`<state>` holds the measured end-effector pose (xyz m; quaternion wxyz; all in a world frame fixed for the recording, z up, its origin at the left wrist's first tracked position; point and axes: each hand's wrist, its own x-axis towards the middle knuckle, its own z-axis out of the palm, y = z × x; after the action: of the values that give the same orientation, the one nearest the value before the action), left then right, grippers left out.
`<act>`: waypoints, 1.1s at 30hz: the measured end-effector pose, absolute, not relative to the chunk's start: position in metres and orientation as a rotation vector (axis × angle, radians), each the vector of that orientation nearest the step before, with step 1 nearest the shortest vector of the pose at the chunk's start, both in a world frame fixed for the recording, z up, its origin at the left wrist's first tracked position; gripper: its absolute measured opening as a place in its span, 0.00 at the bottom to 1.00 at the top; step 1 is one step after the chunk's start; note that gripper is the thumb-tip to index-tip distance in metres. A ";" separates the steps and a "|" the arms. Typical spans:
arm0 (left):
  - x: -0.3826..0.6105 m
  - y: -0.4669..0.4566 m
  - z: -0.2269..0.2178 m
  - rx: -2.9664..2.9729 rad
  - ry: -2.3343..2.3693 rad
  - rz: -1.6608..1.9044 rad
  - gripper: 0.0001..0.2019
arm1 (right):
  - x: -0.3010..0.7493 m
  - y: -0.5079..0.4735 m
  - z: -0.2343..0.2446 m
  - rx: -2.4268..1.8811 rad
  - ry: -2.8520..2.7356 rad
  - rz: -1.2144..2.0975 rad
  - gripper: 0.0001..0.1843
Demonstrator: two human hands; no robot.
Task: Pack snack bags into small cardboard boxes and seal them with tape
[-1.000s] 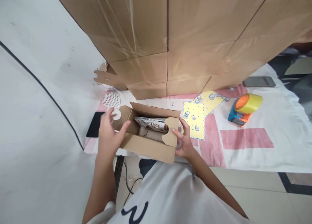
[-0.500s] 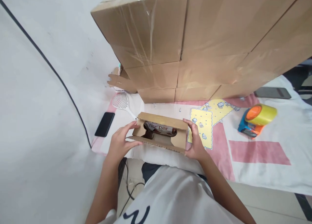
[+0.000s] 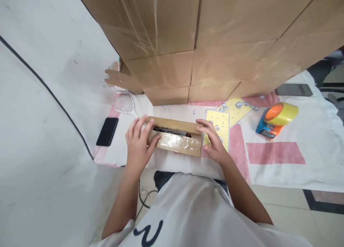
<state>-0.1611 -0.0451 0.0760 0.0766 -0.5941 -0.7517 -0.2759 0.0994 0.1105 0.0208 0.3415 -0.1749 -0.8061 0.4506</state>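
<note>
A small open-topped cardboard box (image 3: 185, 126) lies on the cloth in front of me. Shiny clear tape crosses its near panel (image 3: 178, 142), which slants over part of the opening. Inside, a printed package with dark lettering shows only as a narrow strip. My left hand (image 3: 138, 141) grips the box's left end, its thumb on the near panel and its fingers toward the far side. At the right end, my right hand (image 3: 213, 141) is spread, fingertips at the far corner and thumb by the near edge.
Large taped cartons (image 3: 223, 61) stack up behind the box. A white slotted skimmer (image 3: 125, 103) and a black phone (image 3: 107, 131) lie left. To the right are a tape dispenser with yellow tape (image 3: 278, 118) and a grey phone (image 3: 294, 90). A wall stands at far left.
The near panel now slants over the opening and hides most of the package. My left thumb has moved onto it, and my right hand has loosened from the right end. The view has tilted down.
</note>
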 end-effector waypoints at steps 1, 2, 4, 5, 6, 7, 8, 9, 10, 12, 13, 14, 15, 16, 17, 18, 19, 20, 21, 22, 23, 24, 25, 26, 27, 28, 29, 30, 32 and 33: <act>-0.157 -0.045 0.077 -1.887 -2.198 -0.766 0.21 | 0.098 0.111 0.020 -0.447 -2.114 1.123 0.31; -0.152 -0.045 0.077 -1.992 -2.147 -0.723 0.21 | 0.098 0.110 0.019 -0.441 -2.134 1.082 0.27; -0.142 -0.043 0.077 -2.143 -2.088 -0.688 0.22 | 0.098 0.110 0.019 -0.461 -2.162 1.022 0.25; -0.136 -0.042 0.077 -2.172 -2.085 -0.680 0.21 | 0.099 0.109 0.020 -0.486 -2.171 0.998 0.24; -0.130 -0.041 0.076 -2.165 -2.096 -0.669 0.20 | 0.100 0.109 0.021 -0.511 -2.184 0.974 0.24; -0.124 -0.040 0.075 -2.137 -2.117 -0.649 0.22 | 0.101 0.108 0.023 -0.533 -2.196 0.947 0.24; -0.118 -0.038 0.074 -2.106 -2.142 -0.620 0.26 | 0.102 0.107 0.025 -0.550 -2.207 0.917 0.24; -0.112 -0.037 0.074 -2.078 -2.166 -0.596 0.29 | 0.102 0.107 0.026 -0.564 -2.214 0.881 0.23; -0.108 -0.035 0.073 -2.057 -2.185 -0.579 0.31 | 0.102 0.107 0.028 -0.579 -2.223 0.842 0.23; -0.102 -0.033 0.073 -2.043 -2.207 -0.564 0.33 | 0.101 0.108 0.030 -0.600 -2.244 0.770 0.22; -0.102 -0.032 0.073 -2.045 -2.210 -0.557 0.33 | 0.100 0.108 0.031 -0.602 -2.253 0.743 0.22; -0.102 -0.031 0.072 -2.051 -2.206 -0.544 0.33 | 0.098 0.108 0.032 -0.598 -2.258 0.725 0.22; -0.103 -0.031 0.072 -2.061 -2.193 -0.528 0.33 | 0.097 0.108 0.033 -0.593 -2.261 0.719 0.22; -0.104 -0.031 0.071 -2.069 -2.175 -0.511 0.34 | 0.096 0.107 0.034 -0.591 -2.261 0.723 0.23; -0.106 -0.032 0.070 -2.073 -2.155 -0.494 0.35 | 0.095 0.106 0.034 -0.597 -2.265 0.743 0.23; -0.107 -0.032 0.069 -2.071 -2.131 -0.481 0.36 | 0.097 0.104 0.035 -0.607 -2.267 0.784 0.23; -0.108 -0.033 0.067 -2.064 -2.107 -0.471 0.36 | 0.100 0.102 0.034 -0.618 -2.253 0.836 0.23; -0.109 -0.034 0.065 -2.052 -2.086 -0.464 0.36 | 0.106 0.101 0.032 -0.643 -2.211 0.876 0.23; -0.110 -0.035 0.062 -2.039 -2.068 -0.459 0.36 | 0.116 0.102 0.029 -0.695 -2.130 0.876 0.22; -0.110 -0.036 0.060 -2.030 -2.050 -0.456 0.35 | 0.129 0.106 0.024 -0.782 -2.014 0.815 0.21; -0.110 -0.036 0.059 -2.027 -2.034 -0.456 0.34 | 0.145 0.113 0.017 -0.898 -1.864 0.706 0.20; -0.111 -0.037 0.057 -2.027 -2.022 -0.458 0.34 | 0.165 0.122 0.011 -1.041 -1.687 0.538 0.18; -0.111 -0.037 0.056 -2.029 -2.015 -0.463 0.34 | 0.188 0.135 0.003 -1.185 -1.520 0.366 0.18; -0.112 -0.037 0.055 -2.029 -2.012 -0.472 0.33 | 0.211 0.149 -0.003 -1.313 -1.369 0.256 0.19; -0.112 -0.037 0.054 -2.027 -2.013 -0.485 0.33 | 0.234 0.164 -0.009 -1.411 -1.243 0.195 0.19; -0.112 -0.037 0.054 -2.023 -2.016 -0.496 0.34 | 0.255 0.179 -0.014 -1.474 -1.167 0.225 0.18; -0.112 -0.036 0.053 -2.018 -2.018 -0.503 0.34 | 0.273 0.192 -0.017 -1.504 -1.089 0.283 0.16; -0.112 -0.036 0.052 -2.013 -2.018 -0.505 0.34 | 0.285 0.202 -0.018 -1.518 -1.070 0.338 0.15; -0.111 -0.035 0.051 -1.998 -2.017 -0.504 0.35 | 0.291 0.213 -0.016 -1.519 -1.097 0.351 0.13; -0.110 -0.034 0.050 -1.988 -2.017 -0.504 0.35 | 0.286 0.213 -0.013 -1.506 -1.144 0.290 0.14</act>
<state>-0.1103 -0.0339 0.0502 0.1321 -0.6850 -0.6951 -0.1738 0.2861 0.2131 -0.0131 0.5762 -0.6433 -0.4886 0.1238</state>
